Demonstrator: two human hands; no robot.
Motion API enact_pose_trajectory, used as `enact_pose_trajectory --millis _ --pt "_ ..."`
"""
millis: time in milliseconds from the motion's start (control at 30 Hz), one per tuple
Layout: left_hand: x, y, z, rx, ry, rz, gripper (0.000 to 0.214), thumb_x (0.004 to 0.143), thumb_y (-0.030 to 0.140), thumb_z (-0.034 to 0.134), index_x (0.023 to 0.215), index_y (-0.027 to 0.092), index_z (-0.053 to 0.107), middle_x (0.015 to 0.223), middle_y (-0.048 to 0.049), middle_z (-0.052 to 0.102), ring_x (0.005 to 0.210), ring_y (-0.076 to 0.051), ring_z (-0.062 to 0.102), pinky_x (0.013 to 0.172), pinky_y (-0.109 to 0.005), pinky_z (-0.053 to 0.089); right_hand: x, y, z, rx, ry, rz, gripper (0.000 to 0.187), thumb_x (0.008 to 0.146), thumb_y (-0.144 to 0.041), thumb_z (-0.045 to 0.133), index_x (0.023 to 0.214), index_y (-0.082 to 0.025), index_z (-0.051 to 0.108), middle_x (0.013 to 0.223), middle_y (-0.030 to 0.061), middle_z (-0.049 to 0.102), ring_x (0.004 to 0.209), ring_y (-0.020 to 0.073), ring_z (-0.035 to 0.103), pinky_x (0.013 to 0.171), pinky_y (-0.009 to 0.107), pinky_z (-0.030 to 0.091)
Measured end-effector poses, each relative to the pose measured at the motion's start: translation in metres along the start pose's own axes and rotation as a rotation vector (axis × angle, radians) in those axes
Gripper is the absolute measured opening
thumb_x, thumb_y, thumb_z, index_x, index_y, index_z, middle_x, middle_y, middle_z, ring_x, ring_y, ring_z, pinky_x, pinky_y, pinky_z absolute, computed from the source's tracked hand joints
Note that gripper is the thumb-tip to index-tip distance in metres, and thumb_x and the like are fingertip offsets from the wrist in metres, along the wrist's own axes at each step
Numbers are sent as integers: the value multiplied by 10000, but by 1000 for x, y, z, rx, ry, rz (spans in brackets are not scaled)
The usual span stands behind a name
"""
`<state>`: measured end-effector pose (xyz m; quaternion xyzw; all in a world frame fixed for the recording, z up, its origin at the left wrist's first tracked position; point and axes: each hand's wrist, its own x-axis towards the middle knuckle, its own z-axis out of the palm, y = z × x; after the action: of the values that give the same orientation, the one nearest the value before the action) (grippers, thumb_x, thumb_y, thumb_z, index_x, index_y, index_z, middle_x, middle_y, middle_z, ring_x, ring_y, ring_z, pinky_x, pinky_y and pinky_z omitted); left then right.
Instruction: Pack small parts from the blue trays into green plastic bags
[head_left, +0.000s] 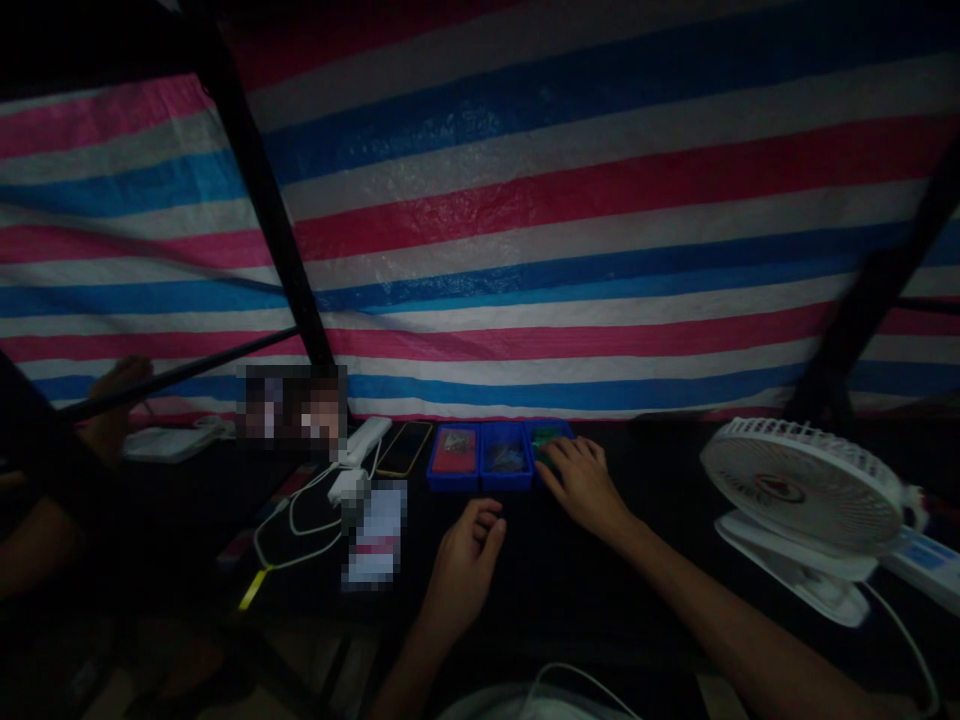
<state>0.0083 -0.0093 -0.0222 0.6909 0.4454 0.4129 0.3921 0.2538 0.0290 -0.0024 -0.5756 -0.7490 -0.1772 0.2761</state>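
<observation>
My right hand (585, 487) reaches over the rightmost blue bin (551, 428), its fingers apart and bent down at the green contents (541, 440). Whether the fingertips touch them is hard to see. Loosely curled, my left hand (469, 555) is over the black table in front of the bins, and anything inside its fingers is hidden. The middle bin (506, 482) holds dark, see-through-looking small pieces. In the left bin (454, 484) lies something red with small pale metallic pieces (457, 440) on top.
To the left are a phone (405, 448), a white power strip (367, 440), white cables (300, 563) and a blurred-out sheet (377, 535). A white clip fan (810, 490) stands at right. Another person's arm (45, 540) shows far left. Striped sheeting (562, 250) hangs behind.
</observation>
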Motion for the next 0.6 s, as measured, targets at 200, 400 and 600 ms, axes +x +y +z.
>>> enact_pose_trajectory --millis 200,400,600 --pt "1 -6 1 -7 3 15 278 997 406 585 1177 215 673 953 -40 699 819 -173 658 761 -275 507 -1 -1 3 18 4 16 282 1087 -370 477 1228 -233 679 1217 121 731 1144 306 632 1061 506 367" --pt "-1 -2 -1 9 -11 19 266 1011 392 567 1183 216 667 963 -34 695 824 -167 655 783 -274 502 -2 2 8 35 14 19 319 1085 -392 471 1274 -225 665 1258 127 732 1163 311 634 1061 507 367" --pt "-2 2 -1 14 -4 11 269 1001 383 570 1187 218 672 975 -34 703 831 -169 655 796 -276 501 -1 1 7 72 31 1 315 1089 -379 462 1279 -216 653 1268 132 737 1167 312 643 1064 516 370"
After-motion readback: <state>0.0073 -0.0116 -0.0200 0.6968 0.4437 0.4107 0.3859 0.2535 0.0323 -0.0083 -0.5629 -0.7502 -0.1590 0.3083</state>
